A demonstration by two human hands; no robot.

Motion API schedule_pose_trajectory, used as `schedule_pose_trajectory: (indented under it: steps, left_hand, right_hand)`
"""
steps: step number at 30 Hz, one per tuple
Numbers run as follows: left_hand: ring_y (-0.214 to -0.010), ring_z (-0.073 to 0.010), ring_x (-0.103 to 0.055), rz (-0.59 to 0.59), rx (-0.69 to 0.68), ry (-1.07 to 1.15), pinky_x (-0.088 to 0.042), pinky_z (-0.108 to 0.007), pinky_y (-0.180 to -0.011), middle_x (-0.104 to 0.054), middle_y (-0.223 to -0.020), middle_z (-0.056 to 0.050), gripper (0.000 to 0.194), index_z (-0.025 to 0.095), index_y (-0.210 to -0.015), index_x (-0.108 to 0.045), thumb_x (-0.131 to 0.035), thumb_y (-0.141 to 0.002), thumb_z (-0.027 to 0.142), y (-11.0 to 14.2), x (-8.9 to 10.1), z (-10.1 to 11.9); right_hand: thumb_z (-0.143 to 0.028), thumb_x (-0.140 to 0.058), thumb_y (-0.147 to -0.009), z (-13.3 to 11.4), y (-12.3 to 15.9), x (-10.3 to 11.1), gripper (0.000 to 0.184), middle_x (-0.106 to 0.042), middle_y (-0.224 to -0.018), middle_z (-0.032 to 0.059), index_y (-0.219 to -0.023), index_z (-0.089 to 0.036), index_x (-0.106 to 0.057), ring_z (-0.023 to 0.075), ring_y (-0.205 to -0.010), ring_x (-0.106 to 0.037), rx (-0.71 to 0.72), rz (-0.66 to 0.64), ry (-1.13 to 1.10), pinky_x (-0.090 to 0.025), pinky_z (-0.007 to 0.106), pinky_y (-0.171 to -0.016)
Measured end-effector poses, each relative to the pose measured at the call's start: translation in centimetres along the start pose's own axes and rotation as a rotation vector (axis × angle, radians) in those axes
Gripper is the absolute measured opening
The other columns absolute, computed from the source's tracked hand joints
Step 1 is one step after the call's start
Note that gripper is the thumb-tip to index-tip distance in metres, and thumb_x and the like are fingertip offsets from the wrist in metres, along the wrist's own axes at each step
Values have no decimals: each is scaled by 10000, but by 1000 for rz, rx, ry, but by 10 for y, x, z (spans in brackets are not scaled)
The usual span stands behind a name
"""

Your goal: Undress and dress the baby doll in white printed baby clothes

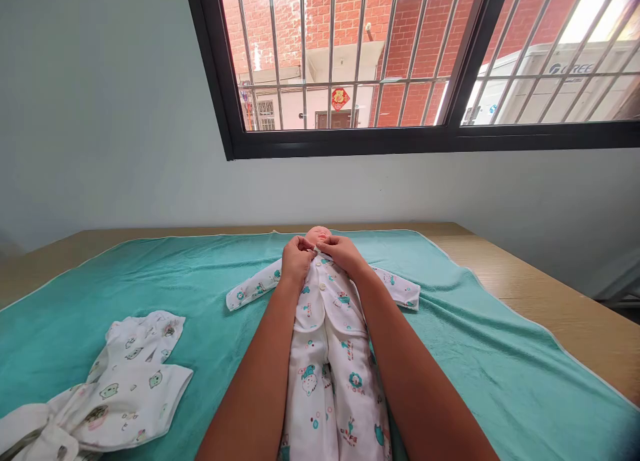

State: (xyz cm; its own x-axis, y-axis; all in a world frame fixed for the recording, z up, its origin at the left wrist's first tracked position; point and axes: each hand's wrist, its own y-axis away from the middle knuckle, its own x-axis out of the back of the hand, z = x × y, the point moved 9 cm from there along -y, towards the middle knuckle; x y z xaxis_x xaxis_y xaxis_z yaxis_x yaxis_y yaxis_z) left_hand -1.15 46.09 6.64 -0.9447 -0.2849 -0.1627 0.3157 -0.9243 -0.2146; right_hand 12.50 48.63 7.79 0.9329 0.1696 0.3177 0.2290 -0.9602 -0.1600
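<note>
A baby doll lies on its back, its head (319, 235) at the far end. It wears a white printed baby top (313, 301), sleeves spread out to both sides, with buttons down the front. White printed trousers (310, 374) extend below toward me, between my forearms. At the neck, my left hand (298, 256) pinches the collar's left side with closed fingers. My right hand (343, 253) is closed in a pinch at the collar's right side, just under the doll's chin. The fingertips hide the exact part of the collar between them.
A teal blanket (175, 274) covers most of the wooden table (505, 274). Another white printed baby garment (130, 381) lies crumpled at the front left. Behind the table are a pale wall (125, 114) and a black-framed window (345, 141) with bars.
</note>
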Motion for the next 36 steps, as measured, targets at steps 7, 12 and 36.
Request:
schedule_pose_trajectory:
  steps: [7,12,36]
  left_hand:
    - [-609,-80,-483,-29,-65,-12,-381,-210,-635,-528,-650,62,209,182,-597,-455,-609,-530,58,-4,-3,-2]
    - [-574,-69,-415,-34,-79,-50,-336,-194,-597,-438,-581,72,197,175,-534,-415,-575,-534,60,-1,-2,2]
    - [-643,-99,-525,39,53,-173,-412,-231,-633,-570,-703,21,204,167,-714,-556,-655,-577,52,2,2,6]
  right_hand:
    - [-397,-579,-693,-9,-3,-4,256,-484,-586,-30,-588,-174,-509,121,-619,-435,90,10,138,-330,243,-570]
    - [-417,-571,-709,-11,-5,-7,266,-516,-635,-22,-612,-183,-489,135,-657,-472,147,14,183,-349,251,-594]
    - [-472,-630,-691,2,-7,1,304,-638,-732,3,-648,-187,-534,174,-747,-570,109,99,102,-414,268,-659]
